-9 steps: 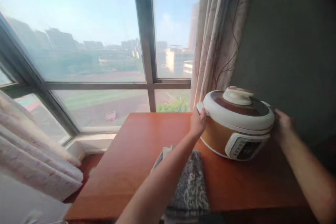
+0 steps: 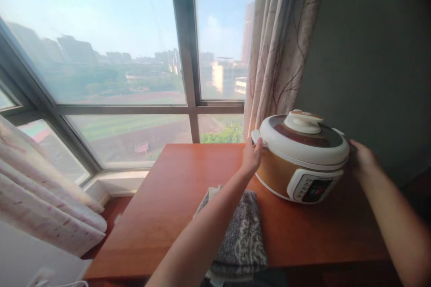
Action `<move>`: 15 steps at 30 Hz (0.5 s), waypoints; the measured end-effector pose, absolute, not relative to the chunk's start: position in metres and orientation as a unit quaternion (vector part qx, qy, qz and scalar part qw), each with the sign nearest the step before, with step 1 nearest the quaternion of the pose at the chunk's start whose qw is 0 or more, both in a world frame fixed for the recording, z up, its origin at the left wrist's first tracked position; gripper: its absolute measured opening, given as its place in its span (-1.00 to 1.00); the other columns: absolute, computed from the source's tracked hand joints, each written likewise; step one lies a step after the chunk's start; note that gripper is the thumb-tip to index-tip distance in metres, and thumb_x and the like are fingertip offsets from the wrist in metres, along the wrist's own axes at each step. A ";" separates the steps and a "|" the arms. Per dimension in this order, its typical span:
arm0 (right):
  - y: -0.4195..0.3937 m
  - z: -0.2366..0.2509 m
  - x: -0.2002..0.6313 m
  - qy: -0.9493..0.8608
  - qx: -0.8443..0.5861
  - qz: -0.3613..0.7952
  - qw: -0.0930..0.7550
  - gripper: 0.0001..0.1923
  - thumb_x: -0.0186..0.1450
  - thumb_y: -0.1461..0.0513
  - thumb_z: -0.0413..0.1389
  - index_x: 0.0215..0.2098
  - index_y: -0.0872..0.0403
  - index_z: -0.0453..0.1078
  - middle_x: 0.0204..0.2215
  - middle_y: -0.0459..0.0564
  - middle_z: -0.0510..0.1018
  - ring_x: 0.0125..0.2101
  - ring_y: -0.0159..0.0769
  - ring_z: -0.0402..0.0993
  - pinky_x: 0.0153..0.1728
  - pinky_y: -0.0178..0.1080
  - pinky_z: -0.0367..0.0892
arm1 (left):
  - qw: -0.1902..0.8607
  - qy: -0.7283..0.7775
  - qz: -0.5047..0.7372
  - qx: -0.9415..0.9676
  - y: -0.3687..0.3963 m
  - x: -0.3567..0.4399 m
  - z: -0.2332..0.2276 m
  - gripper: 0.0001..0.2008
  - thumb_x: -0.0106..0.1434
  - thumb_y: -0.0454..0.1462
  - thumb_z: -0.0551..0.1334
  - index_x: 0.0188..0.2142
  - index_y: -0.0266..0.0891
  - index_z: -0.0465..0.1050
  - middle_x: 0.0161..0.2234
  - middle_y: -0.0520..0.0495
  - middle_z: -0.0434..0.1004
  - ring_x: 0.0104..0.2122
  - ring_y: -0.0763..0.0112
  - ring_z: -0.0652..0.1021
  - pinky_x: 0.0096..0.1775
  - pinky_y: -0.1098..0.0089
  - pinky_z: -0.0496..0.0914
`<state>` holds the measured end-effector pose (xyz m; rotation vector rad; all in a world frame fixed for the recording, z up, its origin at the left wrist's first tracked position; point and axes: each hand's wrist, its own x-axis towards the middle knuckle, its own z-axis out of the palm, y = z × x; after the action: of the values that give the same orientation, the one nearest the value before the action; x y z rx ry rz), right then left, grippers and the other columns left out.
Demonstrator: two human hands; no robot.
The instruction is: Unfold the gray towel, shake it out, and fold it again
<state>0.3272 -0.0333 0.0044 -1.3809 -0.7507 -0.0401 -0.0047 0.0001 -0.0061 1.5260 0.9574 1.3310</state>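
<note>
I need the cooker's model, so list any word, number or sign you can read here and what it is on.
None can be read.
Control panel on the cooker: rows of buttons and a dark display, markings too small and blurred to read.
Lid: no print visible.
Cloth on the table: woven pattern only, no text.
Left hand and right hand on the cooker's sides may cover further marks.

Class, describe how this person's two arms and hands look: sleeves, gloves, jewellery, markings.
Both forearms are bare as far as the picture shows them; no sleeve shows. The left hand and right hand wear no gloves. No watch, bracelet or marking is visible; rings cannot be judged, as the fingers are partly hidden.
</note>
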 end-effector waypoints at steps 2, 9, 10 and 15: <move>-0.042 0.000 0.326 -0.314 -0.618 0.023 0.720 -0.69 0.27 0.33 0.04 -0.64 0.12 0.32 -0.60 -0.01 0.46 -0.54 -0.34 0.43 -0.45 -0.17 0.25 | 0.433 0.398 0.503 0.633 -0.009 -0.016 -0.010 -0.58 0.41 -0.12 0.09 0.16 -0.28 0.33 0.11 -0.30 0.51 0.11 0.12 0.51 0.09 0.21 0.36; -0.105 -0.040 0.254 -0.121 -0.462 -0.051 0.877 -0.88 0.06 0.35 0.12 -0.43 0.06 0.45 -0.56 -0.07 0.42 -0.58 -0.33 0.36 -0.43 -0.11 0.28 | 0.290 0.420 0.334 0.793 -0.086 -0.099 -0.042 -0.62 0.32 -0.26 0.15 0.12 -0.23 0.42 0.15 -0.22 0.49 0.16 0.14 0.45 0.22 0.11 0.29; -0.116 -0.045 0.234 -0.135 -0.452 -0.064 0.880 -0.88 0.04 0.34 0.12 -0.45 0.05 0.46 -0.59 -0.08 0.40 -0.60 -0.34 0.33 -0.43 -0.11 0.28 | 0.262 0.411 0.308 0.817 -0.099 -0.111 -0.047 -0.62 0.32 -0.27 0.16 0.12 -0.20 0.42 0.17 -0.19 0.47 0.20 0.13 0.42 0.24 0.08 0.27; -0.153 -0.066 0.135 -0.318 -0.514 0.043 0.796 -0.88 0.18 0.23 0.12 -0.33 0.05 0.49 -0.53 -0.10 0.47 -0.52 -0.30 0.40 -0.36 -0.16 0.38 | 0.170 0.402 0.154 0.886 -0.144 -0.156 -0.070 -0.45 0.31 -0.16 0.23 0.28 -0.03 0.29 0.38 -0.11 0.17 0.38 -0.08 0.10 0.31 -0.26 -0.01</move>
<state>0.1349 -0.1533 -0.0664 -1.1037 -0.6830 0.0931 -0.1560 -0.1436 -0.0702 2.5174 1.1423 0.4382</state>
